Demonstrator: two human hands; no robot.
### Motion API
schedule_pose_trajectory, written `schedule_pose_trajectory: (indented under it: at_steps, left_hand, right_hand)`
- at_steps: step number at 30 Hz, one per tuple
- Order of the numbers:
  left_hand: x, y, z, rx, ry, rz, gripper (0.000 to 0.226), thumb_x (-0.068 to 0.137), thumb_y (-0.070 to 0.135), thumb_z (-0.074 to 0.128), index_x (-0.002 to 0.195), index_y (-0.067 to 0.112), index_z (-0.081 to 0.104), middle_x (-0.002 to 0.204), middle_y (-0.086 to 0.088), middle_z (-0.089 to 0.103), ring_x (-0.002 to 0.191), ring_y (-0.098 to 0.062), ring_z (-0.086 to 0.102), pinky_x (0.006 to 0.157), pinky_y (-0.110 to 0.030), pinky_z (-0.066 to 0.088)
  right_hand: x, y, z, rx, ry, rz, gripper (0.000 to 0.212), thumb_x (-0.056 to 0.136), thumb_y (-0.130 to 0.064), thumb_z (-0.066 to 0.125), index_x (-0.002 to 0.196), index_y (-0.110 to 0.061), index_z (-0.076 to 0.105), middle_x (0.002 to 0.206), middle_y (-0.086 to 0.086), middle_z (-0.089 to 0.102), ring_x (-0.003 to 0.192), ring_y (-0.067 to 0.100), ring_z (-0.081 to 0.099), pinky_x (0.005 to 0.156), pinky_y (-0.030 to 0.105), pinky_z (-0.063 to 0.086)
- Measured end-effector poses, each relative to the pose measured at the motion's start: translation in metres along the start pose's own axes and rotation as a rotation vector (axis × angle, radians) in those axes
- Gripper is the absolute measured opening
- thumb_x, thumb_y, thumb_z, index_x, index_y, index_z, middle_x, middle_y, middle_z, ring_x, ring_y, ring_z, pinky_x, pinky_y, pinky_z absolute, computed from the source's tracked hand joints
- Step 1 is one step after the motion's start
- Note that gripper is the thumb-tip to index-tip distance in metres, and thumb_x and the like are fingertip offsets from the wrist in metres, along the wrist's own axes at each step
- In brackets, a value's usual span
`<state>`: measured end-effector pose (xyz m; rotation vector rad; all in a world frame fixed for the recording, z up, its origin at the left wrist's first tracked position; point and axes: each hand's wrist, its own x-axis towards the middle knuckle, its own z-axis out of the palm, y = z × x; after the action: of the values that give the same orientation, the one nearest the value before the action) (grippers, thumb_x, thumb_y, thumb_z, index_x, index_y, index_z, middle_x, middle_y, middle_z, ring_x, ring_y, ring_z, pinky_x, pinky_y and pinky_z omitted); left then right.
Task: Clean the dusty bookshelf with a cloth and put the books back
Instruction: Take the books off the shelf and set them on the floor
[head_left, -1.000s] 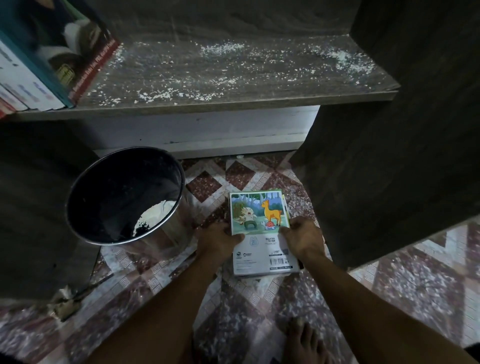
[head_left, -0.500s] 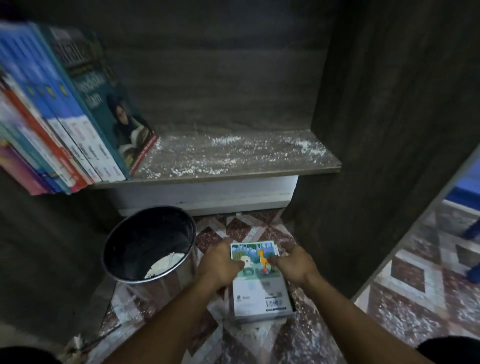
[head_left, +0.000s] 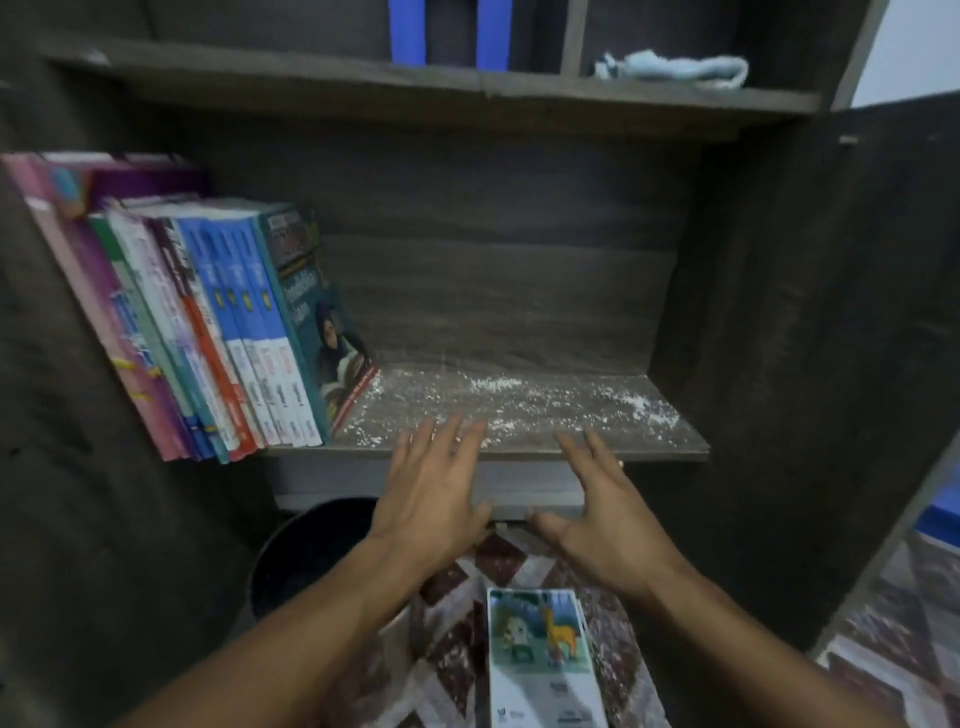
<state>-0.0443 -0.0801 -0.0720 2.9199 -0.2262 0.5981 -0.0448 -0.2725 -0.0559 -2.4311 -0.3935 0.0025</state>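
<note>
Light: dim, cool, indoor; brightest at the upper right corner. Shadow: heavy on the cabinet sides (head_left: 805, 364) and under the shelf (head_left: 519, 452). Blur: left hand (head_left: 431, 499), right hand (head_left: 602, 514), shelved books (head_left: 208, 332) smeared. Distortion: shelf lines bow near edges.

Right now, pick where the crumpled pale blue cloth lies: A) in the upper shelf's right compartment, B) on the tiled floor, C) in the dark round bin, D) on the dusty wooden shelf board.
A: the crumpled pale blue cloth lies right of the divider on the dark wooden upper shelf.
</note>
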Motion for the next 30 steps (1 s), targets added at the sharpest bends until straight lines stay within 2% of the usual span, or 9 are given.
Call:
schedule_pose_trajectory:
  at_steps: [4,10,13,16,19,24,28,30]
  left_hand:
    - [0.008,-0.024,-0.039,0.066,0.117,-0.028,0.082,0.090,0.043,0.057,0.154,0.022,0.010,0.162,-0.005,0.011,0.149,-0.029,0.007,0.121,-0.046,0.004]
    - [0.013,-0.067,-0.092,0.111,0.262,-0.116,0.082,0.092,0.045,0.055,0.154,0.025,0.007,0.163,-0.002,0.004,0.150,-0.027,0.003,0.121,-0.049,0.004]
    - [0.016,-0.093,-0.106,0.100,0.324,-0.181,0.082,0.090,0.046,0.058,0.154,0.024,0.012,0.162,-0.003,0.011,0.149,-0.027,0.009,0.120,-0.049,0.009]
    - [0.016,-0.117,-0.112,0.072,0.365,-0.245,0.082,0.087,0.048,0.062,0.153,0.022,0.020,0.160,-0.006,0.020,0.147,-0.027,0.017,0.119,-0.046,0.015]
    - [0.015,-0.136,-0.110,0.027,0.397,-0.284,0.083,0.085,0.049,0.066,0.152,0.021,0.024,0.157,-0.006,0.025,0.145,-0.024,0.021,0.118,-0.041,0.019]
    - [0.018,-0.157,-0.100,-0.023,0.432,-0.316,0.079,0.085,0.042,0.069,0.150,0.020,0.029,0.152,-0.004,0.032,0.141,-0.022,0.028,0.114,-0.036,0.027]
    - [0.020,-0.167,-0.090,-0.154,0.443,-0.332,0.079,0.087,0.039,0.068,0.150,0.020,0.025,0.143,-0.001,0.036,0.132,-0.018,0.039,0.104,-0.031,0.039]
    - [0.020,-0.171,-0.085,-0.198,0.431,-0.338,0.081,0.088,0.041,0.066,0.152,0.019,0.021,0.141,0.001,0.034,0.128,-0.015,0.041,0.101,-0.028,0.039]
  right_hand:
    - [0.014,-0.041,-0.012,-0.083,0.006,-0.136,0.090,0.090,-0.048,0.064,0.154,-0.046,0.002,0.161,-0.019,-0.019,0.151,0.011,-0.005,0.124,0.043,0.013]
    - [0.048,-0.106,-0.016,-0.165,0.042,-0.276,0.089,0.090,-0.046,0.064,0.155,-0.043,0.003,0.162,-0.016,-0.017,0.152,0.011,0.001,0.123,0.042,0.015]
    - [0.068,-0.139,-0.014,-0.159,0.054,-0.330,0.088,0.090,-0.044,0.065,0.156,-0.040,0.006,0.164,-0.014,-0.012,0.152,0.012,0.004,0.123,0.043,0.015]
    - [0.091,-0.171,-0.007,-0.130,0.060,-0.374,0.084,0.091,-0.045,0.064,0.157,-0.034,0.013,0.165,-0.009,-0.003,0.152,0.013,0.007,0.123,0.040,0.014]
    - [0.113,-0.199,0.005,-0.077,0.066,-0.396,0.082,0.090,-0.045,0.065,0.157,-0.026,0.021,0.165,-0.003,0.011,0.151,0.013,0.013,0.119,0.028,0.014]
    - [0.139,-0.242,0.023,0.029,0.063,-0.401,0.071,0.088,-0.040,0.070,0.147,-0.018,0.038,0.151,0.003,0.041,0.138,0.018,0.038,0.107,0.027,0.032]
    - [0.156,-0.258,0.037,0.074,0.048,-0.383,0.065,0.088,-0.038,0.071,0.143,-0.020,0.041,0.145,0.003,0.047,0.132,0.019,0.045,0.097,0.027,0.039]
    - [0.163,-0.261,0.041,0.107,0.052,-0.375,0.062,0.089,-0.035,0.070,0.142,-0.020,0.041,0.144,0.002,0.048,0.130,0.018,0.048,0.091,0.025,0.039]
